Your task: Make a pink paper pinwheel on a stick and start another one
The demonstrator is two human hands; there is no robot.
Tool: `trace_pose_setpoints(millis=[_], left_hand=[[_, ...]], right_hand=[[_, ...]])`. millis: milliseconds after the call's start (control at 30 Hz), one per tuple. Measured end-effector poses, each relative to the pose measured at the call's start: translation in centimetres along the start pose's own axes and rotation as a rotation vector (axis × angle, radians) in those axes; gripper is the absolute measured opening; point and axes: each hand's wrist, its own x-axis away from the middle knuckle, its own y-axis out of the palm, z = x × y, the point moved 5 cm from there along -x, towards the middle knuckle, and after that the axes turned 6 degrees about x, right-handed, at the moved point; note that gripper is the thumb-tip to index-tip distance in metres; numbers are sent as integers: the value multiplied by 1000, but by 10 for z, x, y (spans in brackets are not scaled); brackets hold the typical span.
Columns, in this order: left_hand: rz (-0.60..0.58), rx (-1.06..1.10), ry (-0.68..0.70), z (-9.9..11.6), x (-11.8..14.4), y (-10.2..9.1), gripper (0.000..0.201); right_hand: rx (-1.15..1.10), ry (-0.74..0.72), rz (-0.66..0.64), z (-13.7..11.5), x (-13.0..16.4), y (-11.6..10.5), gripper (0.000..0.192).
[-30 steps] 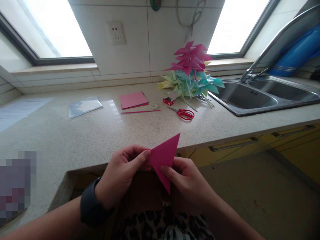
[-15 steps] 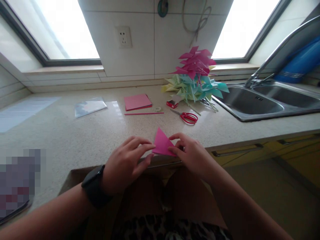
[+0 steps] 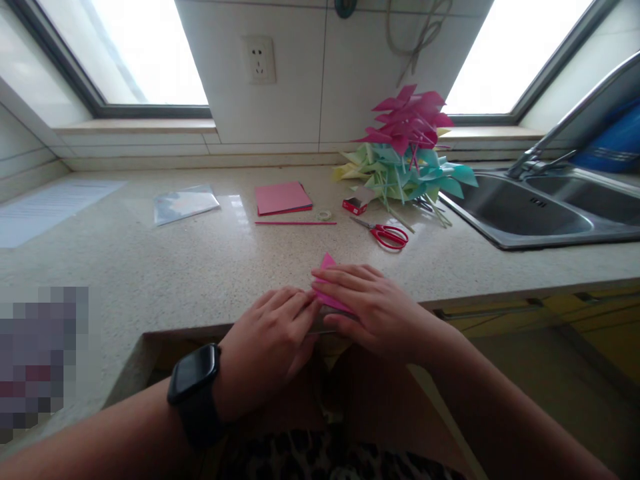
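Note:
A folded pink sheet of paper [image 3: 327, 259] lies at the front edge of the counter, its pointed tip facing away from me. My right hand [image 3: 367, 300] rests flat across it, fingers stretched out and together, covering most of the sheet. At the left corner of the paper, my left hand [image 3: 277, 330] has its fingers closed and pressed to the edge; a dark watch [image 3: 195, 370] is on that wrist. Beyond the hands are red-handled scissors [image 3: 390, 236], a thin pink stick [image 3: 295, 223] and a small roll of tape [image 3: 325, 215].
A stack of pink paper squares [image 3: 283, 198] and a small red box [image 3: 355, 204] sit farther back. Paper pinwheels [image 3: 407, 123] are heaped beside the steel sink [image 3: 545, 207]. A clear packet [image 3: 186, 205] and a printed sheet [image 3: 55, 203] lie to the left.
My right hand has moved left and flattened over the pink paper, where it had pinched the right corner. My left fingers have closed in at the left corner. The view has shifted slightly.

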Motion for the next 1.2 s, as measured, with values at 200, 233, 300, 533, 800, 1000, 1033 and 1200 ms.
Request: trace_pose_setpoints(millis=[200,233,300,533,800,1000,1033,1200], left_hand=[[-30,20,-19,1,-3,-2,26],[-35,19,-18,1,-4,-2,26],[-43,22,-20,0,-4,-3,25],[-43,45,-12,-2,-3,-4,34],[-21,40,-1,-3,-3,-4,37],[-12,23,14,-2,0,-5,40],[-12,16,19,-2,0,-5,41],[-17,-26,23,-3,-2,-4,38]], right_hand=[[-93,-143,-115,4,-4,17,67],[-91,-154,-126,6,-5,17,68],[-84,-178,-152,9,-7,15,71],[2,-157,-222,35,-18,9,64],[56,-50,-161,71,-29,13,49],[106,-2,-114,76,-31,18,49],[99,15,-103,76,-30,18,49],[6,185,63,68,-10,4,52]])
